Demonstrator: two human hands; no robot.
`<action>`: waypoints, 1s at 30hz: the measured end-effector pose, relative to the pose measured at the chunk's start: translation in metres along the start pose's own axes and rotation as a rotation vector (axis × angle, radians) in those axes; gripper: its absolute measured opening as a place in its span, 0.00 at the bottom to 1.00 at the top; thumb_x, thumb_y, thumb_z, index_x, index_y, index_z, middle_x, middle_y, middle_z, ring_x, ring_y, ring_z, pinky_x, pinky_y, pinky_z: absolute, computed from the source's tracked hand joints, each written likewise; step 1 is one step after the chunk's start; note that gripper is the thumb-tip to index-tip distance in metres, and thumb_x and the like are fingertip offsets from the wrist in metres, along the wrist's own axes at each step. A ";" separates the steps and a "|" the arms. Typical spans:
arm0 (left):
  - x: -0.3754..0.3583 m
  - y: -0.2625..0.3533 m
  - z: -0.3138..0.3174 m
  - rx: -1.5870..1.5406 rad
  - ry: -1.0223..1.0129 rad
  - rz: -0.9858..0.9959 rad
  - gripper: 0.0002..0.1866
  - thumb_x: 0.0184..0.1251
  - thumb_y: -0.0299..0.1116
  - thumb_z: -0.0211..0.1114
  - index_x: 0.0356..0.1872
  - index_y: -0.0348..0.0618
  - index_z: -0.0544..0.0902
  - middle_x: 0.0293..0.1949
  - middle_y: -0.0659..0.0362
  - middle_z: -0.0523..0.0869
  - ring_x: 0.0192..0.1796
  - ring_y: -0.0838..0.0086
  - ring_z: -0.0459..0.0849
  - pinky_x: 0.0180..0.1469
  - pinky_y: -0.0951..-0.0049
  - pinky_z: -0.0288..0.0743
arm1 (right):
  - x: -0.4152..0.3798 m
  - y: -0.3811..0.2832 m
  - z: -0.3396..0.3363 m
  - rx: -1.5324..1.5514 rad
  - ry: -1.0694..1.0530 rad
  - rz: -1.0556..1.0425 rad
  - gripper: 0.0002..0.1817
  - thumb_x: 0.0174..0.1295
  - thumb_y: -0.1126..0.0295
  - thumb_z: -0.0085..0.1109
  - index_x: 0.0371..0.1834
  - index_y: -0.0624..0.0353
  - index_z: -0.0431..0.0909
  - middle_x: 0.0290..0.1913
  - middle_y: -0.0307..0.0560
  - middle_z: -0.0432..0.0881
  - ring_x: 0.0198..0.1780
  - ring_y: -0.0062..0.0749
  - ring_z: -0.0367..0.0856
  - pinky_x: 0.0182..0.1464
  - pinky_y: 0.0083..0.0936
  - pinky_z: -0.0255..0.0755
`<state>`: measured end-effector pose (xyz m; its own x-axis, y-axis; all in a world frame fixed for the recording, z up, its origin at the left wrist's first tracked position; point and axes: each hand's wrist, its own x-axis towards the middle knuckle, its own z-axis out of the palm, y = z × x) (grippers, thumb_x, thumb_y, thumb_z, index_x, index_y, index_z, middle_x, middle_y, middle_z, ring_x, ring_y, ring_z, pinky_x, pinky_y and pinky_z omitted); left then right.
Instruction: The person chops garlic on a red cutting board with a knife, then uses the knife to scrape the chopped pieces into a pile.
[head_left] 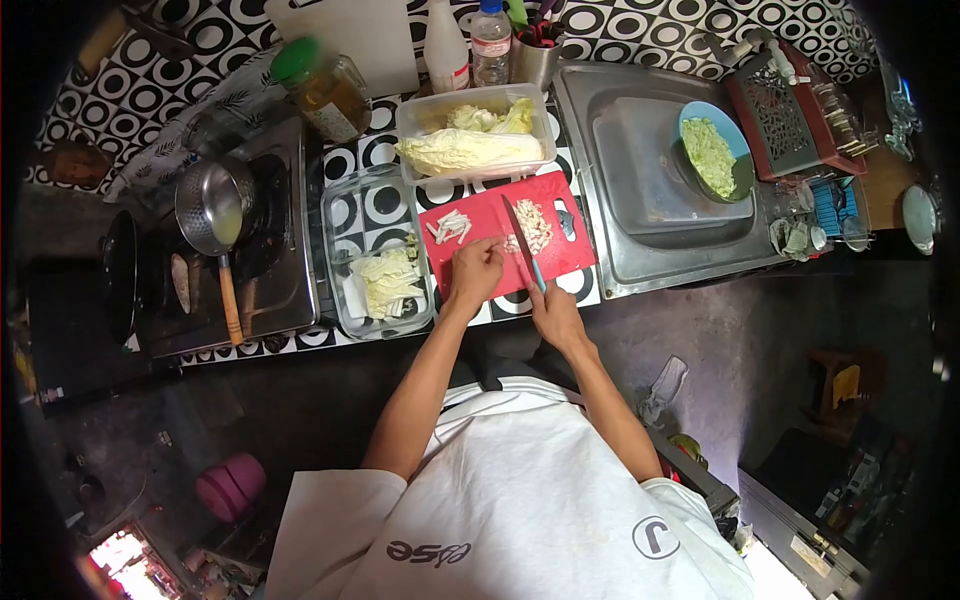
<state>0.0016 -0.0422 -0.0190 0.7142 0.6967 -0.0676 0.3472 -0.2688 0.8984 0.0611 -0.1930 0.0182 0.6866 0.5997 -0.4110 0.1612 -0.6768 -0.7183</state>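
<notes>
On a red cutting board (560,185), my right hand (558,318) grips the light-blue handle of a knife (524,232), its blade pointing away from me. My left hand (478,270) rests on the board left of the blade, fingers curled; what they hold, if anything, is hidden. A few small white bits lie between the fingertips and the blade. Diced white pieces (535,228), apparently cabbage stem, are heaped right of the knife. Beyond my left hand lie white strips (449,227).
Behind the board, a plastic container (548,120) holds napa cabbage (470,152). Another clear container (335,235), left, has cabbage leaves (385,282). A saucepan (205,215) sits on the stove. Right, a blue bowl (742,140) of shredded greens (708,158) stands over the sink (625,270).
</notes>
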 end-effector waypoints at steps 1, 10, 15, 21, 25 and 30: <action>0.002 0.000 -0.003 0.001 -0.005 0.005 0.10 0.56 0.26 0.62 0.40 0.40 0.84 0.29 0.52 0.84 0.28 0.75 0.82 0.31 0.75 0.74 | -0.006 -0.005 -0.005 -0.008 0.007 -0.008 0.19 0.66 0.60 0.47 0.32 0.69 0.74 0.26 0.70 0.77 0.35 0.64 0.77 0.38 0.49 0.69; 0.004 -0.019 -0.032 0.084 -0.121 -0.045 0.14 0.57 0.24 0.59 0.44 0.39 0.83 0.32 0.56 0.86 0.32 0.80 0.82 0.37 0.81 0.74 | -0.027 0.024 0.001 -0.094 -0.164 -0.008 0.21 0.66 0.58 0.46 0.31 0.69 0.73 0.24 0.67 0.77 0.32 0.60 0.78 0.36 0.45 0.69; 0.003 -0.012 -0.019 -0.048 -0.185 -0.201 0.16 0.57 0.23 0.58 0.48 0.41 0.82 0.34 0.57 0.86 0.32 0.81 0.81 0.37 0.81 0.74 | -0.033 0.012 -0.013 -0.060 -0.108 0.069 0.20 0.66 0.59 0.46 0.32 0.69 0.75 0.27 0.68 0.78 0.35 0.62 0.78 0.39 0.47 0.69; 0.000 -0.009 -0.023 0.021 -0.126 -0.053 0.19 0.53 0.22 0.57 0.48 0.42 0.81 0.33 0.53 0.85 0.30 0.73 0.82 0.37 0.76 0.75 | -0.038 0.014 -0.006 -0.067 -0.140 0.055 0.21 0.66 0.57 0.46 0.31 0.68 0.74 0.27 0.68 0.78 0.36 0.62 0.78 0.39 0.48 0.69; 0.000 -0.014 -0.028 0.217 0.077 0.066 0.19 0.50 0.21 0.56 0.46 0.36 0.81 0.36 0.47 0.84 0.34 0.66 0.83 0.40 0.74 0.75 | -0.033 0.024 0.003 -0.093 -0.151 0.056 0.21 0.66 0.57 0.45 0.31 0.68 0.75 0.28 0.69 0.78 0.36 0.63 0.78 0.41 0.48 0.69; 0.002 -0.022 -0.028 0.431 0.157 0.099 0.17 0.50 0.23 0.58 0.45 0.34 0.80 0.37 0.45 0.81 0.35 0.57 0.81 0.41 0.65 0.75 | -0.023 0.019 0.002 -0.126 -0.082 0.090 0.21 0.67 0.57 0.45 0.32 0.69 0.74 0.28 0.70 0.78 0.38 0.64 0.77 0.42 0.50 0.69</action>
<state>-0.0215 -0.0163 -0.0273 0.6674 0.7371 0.1060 0.5266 -0.5677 0.6328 0.0469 -0.2190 0.0135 0.6429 0.5640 -0.5183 0.1930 -0.7741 -0.6030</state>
